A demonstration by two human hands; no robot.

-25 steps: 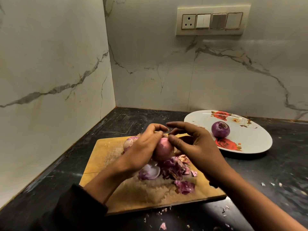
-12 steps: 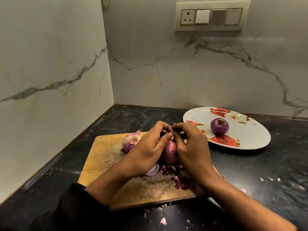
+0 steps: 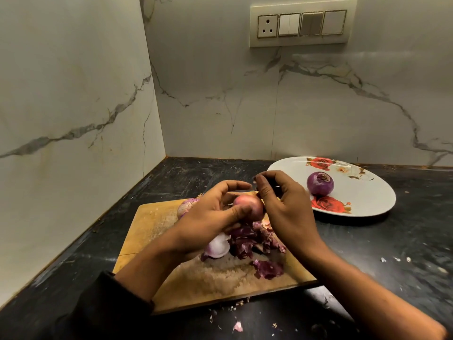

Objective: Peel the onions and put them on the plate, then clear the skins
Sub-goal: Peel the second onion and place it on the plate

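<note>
Nearest to the camera, on the dark counter (image 3: 367, 241), lie small crumbs of onion skin, one pink flake (image 3: 237, 327) just in front of the wooden cutting board (image 3: 149, 217). On the board there is a heap of purple skins (image 3: 252, 241) and beside it a pale, whitish peel piece (image 3: 218, 246). Above this heap the left hand (image 3: 208, 217) is closed around a partly peeled onion (image 3: 247, 206), with the thumb across its front and the fingers curved over the top; the onion is held in the air over the board, not resting on it. The right hand (image 3: 284, 204) is just beside the onion on its right side, the palm touching or almost touching it; its fingertips are pinched together above the onion, and I cannot tell if they hold a bit of skin. Behind the left hand a second, unpeeled onion (image 3: 187, 206) rests on the board, partly hidden. Farther to the right stands a white plate (image 3: 367, 192) with red rose pictures, and one peeled purple onion (image 3: 320, 183) sits on it. At the back rises the marble wall (image 3: 220, 94) with a switch panel (image 3: 302, 24).
</note>
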